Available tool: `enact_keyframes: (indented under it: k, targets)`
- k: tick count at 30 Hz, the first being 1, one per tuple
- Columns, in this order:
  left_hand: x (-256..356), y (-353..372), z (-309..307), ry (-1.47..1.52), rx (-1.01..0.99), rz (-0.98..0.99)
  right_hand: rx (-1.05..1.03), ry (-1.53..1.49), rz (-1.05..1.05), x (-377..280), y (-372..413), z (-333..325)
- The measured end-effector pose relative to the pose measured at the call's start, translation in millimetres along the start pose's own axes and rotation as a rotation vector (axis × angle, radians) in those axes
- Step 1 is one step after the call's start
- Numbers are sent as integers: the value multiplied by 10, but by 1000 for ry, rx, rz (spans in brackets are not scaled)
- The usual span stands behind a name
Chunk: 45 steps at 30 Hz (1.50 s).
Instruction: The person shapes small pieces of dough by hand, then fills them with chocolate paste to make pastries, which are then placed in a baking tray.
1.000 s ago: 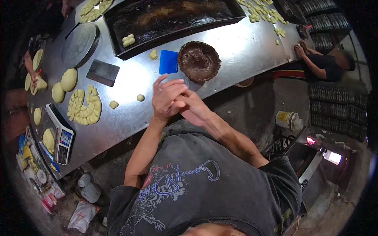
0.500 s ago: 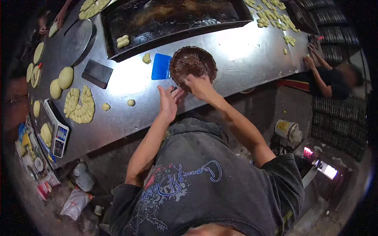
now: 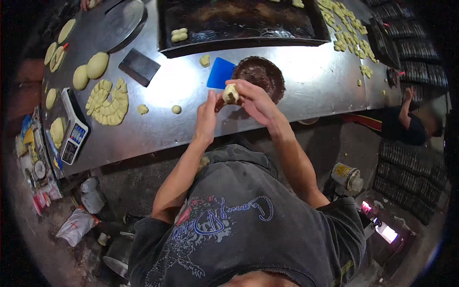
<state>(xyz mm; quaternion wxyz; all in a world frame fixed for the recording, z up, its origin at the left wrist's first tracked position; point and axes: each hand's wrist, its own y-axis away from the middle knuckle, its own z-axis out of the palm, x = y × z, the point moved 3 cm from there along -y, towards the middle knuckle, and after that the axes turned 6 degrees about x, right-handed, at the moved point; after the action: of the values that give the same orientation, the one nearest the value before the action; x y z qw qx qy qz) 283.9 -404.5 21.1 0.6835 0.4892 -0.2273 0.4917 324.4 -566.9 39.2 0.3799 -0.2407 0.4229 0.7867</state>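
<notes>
Just in front of a bowl of dark brown paste (image 3: 276, 75), a small pale dough ball (image 3: 231, 94) with a dark brown patch on it is held up between my two hands. My right hand (image 3: 258, 99) grips it from the right, fingers curled over its top. From the left, my left hand (image 3: 207, 117) closes on it, its fingertips partly hidden behind the dough. A blue scraper (image 3: 220, 72) lies flat against the left side of the bowl. Nearby on the metal table (image 3: 158, 131) are a small dough ball (image 3: 176, 109) and another dough piece (image 3: 204, 60).
A large black baking tray (image 3: 248, 42) spans the back, with dough pieces in it. Cut dough (image 3: 107, 103), big dough balls (image 3: 97, 65), a dark block (image 3: 139, 67) and a digital scale (image 3: 74, 138) stand left. A co-worker (image 3: 406, 119) is at the right.
My right hand has come out of the paste bowl toward me and met my left hand at the dough ball. The view has shifted, and the co-worker's arm at the right has lifted off the table.
</notes>
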Motion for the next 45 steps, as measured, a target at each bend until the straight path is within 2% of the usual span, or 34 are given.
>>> enact_keyframes:
  k: [5,11,15,17,19,22,25,27,28,30,31,34,35,38,39,42,43,45]
  targets:
    - [271,232,-604,-43,183,100,51,104,-56,436,-141,550]
    - [500,629,-1057,277,241,57,9,10,-63,851,-285,1024]
    - [632,722,-1278,442,275,116,-40,-97,-50,841,-169,1489]
    - [767,787,-1351,472,220,173,-51,111,-227,820,-99,1683]
    - [871,857,-1369,357,147,187,-65,293,-412,836,-82,1758]
    - [908,901,-1423,228,127,221,63,660,-577,825,-4,1820]
    - [930,911,-1460,120,133,247,126,671,-521,866,43,1840]
    - [947,926,-1481,46,110,240,67,611,-258,811,85,1798]
    - [960,934,-1495,-109,85,344,38,575,-128,791,108,1766]
    - [993,923,-1508,-414,27,560,27,504,-148,777,66,1653]
    - [1045,920,-1483,-638,-5,753,19,471,-155,770,58,1600]
    - [1007,871,-1360,-569,63,597,5,424,-330,752,118,1648]
    - [996,836,-1333,-525,78,600,-24,537,-400,708,170,1680]
    - [1015,776,-1205,-361,171,446,76,558,-518,683,231,1724]
    - [997,745,-1131,-316,189,522,139,484,-591,666,235,1758]
    - [915,573,-965,-364,296,671,50,767,-801,514,294,1758]
    - [839,467,-994,-241,193,485,28,800,-855,475,310,1764]
    - [775,400,-1098,-323,54,131,16,857,-799,395,350,1734]
